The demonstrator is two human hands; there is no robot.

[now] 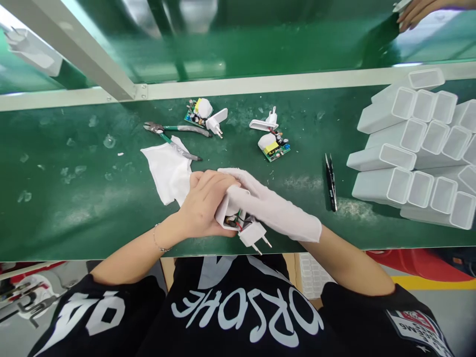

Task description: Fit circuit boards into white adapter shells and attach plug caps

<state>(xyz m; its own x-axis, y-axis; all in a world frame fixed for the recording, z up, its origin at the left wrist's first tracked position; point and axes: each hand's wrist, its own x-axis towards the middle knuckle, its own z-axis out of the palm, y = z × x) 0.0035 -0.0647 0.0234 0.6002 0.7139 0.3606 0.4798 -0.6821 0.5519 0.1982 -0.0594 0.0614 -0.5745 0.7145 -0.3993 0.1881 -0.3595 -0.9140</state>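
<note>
My bare left hand (206, 204) is wrapped around a white plastic charger case (222, 214), its open end facing me. Inside the opening, part of a circuit board (232, 218) with wires shows. My right hand (273, 206), in a white glove, is closed against the case's far and right side, with gloved fingers over its opening; their tips are partly hidden. A white plug cap (253, 234) with two pins hangs outside the case on wires. Beside my left hand lies a white cloth (163, 171), with cutting pliers (178, 130) partly over it.
Two circuit boards (199, 111) (274, 147) with plug caps (217, 122) (268, 122) lie beyond my hands. Black tweezers (330, 183) lie to the right, before stacked white cases (399, 186). A metal rail (241, 85) borders the green bench. Another person's hand (420, 12) shows top right.
</note>
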